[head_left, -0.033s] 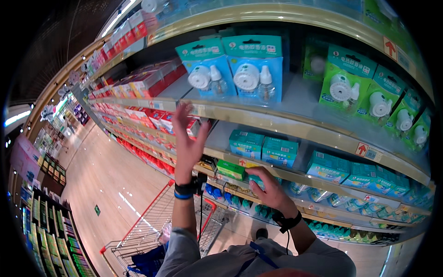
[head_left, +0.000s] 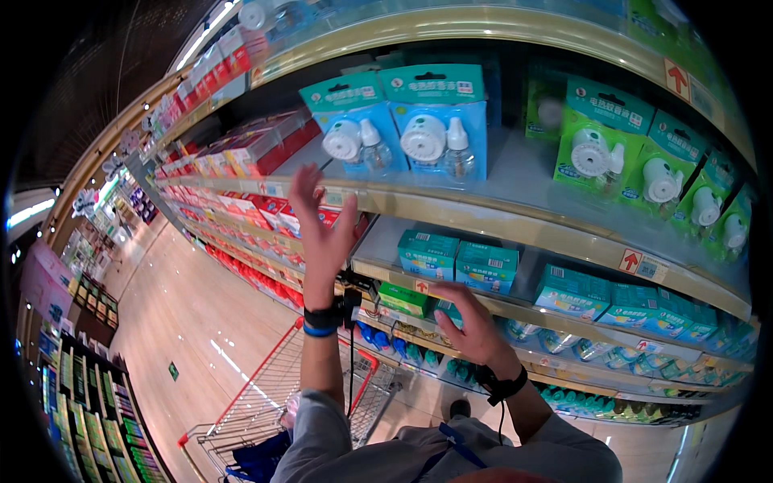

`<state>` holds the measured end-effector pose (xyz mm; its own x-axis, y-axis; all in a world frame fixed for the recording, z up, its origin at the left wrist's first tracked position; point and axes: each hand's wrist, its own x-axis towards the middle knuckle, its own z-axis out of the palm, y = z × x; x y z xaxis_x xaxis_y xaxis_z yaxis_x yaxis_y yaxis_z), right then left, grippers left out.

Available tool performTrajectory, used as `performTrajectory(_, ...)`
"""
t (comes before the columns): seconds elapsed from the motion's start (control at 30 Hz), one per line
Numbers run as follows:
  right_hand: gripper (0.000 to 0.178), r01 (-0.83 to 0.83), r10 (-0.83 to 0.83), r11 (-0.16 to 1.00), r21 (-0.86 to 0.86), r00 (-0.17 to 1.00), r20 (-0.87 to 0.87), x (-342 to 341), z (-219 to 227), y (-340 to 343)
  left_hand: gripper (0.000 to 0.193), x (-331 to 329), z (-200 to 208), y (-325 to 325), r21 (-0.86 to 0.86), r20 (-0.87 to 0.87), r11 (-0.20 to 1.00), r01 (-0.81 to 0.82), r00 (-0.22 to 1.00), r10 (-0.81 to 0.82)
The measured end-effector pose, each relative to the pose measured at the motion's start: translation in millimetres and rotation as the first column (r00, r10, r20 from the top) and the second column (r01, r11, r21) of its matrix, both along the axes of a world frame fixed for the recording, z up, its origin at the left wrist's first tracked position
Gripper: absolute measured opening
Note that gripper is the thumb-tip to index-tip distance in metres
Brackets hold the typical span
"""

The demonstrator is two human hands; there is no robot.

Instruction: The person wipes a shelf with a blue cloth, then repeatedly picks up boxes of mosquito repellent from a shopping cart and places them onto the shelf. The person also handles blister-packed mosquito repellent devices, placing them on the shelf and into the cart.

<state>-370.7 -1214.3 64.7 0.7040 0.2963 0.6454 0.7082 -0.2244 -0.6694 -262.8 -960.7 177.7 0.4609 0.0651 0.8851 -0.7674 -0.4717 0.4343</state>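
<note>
Two bare hands, I see: left hand (head_left: pixel 322 233) raised, fingers spread, before the blue blister packs (head_left: pixel 403 129) on the shelf (head_left: pixel 515 217); right hand (head_left: pixel 471 326) open beside teal boxes (head_left: pixel 459 262); wooden aisle floor (head_left: pixel 185 314) left.

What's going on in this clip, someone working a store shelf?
A person stands at supermarket shelving. The left hand is raised, open and empty, near the shelf edge below two blue blister packs. The right hand reaches toward the lower shelf, close to a green box and teal boxes, holding nothing clearly. A red shopping cart stands below.
</note>
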Motion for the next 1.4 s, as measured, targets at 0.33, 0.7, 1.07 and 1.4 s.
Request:
performTrajectory(0.33,0.078,0.545,-0.625,0.779,0.31,0.637,0.451,67.4,134.0,-7.8,0.107,95.6,46.5,-3.5,-0.2,-0.15,0.98,-0.021,0.989,-0.01)
performTrajectory(0.7,0.07,0.528,-0.609,0.793,0.305,0.671,0.422,116.1,151.7,9.6,0.107,62.7,9.6,28.9,-0.144,0.342,0.977,0.16,0.934,-0.103)
performTrajectory(1.07,0.09,0.218,-0.395,0.879,0.424,0.832,0.39,21.7,-22.6,37.3,0.066,-50.6,-117.5,57.7,-0.692,0.164,0.392,0.606,0.66,-0.733)
performTrajectory(1.4,0.065,0.016,0.025,0.935,-0.354,0.994,0.109,-32.8,-181.9,49.6,0.094,-179.4,-365.0,161.6,-0.264,-0.792,0.83,-0.492,0.602,0.104)
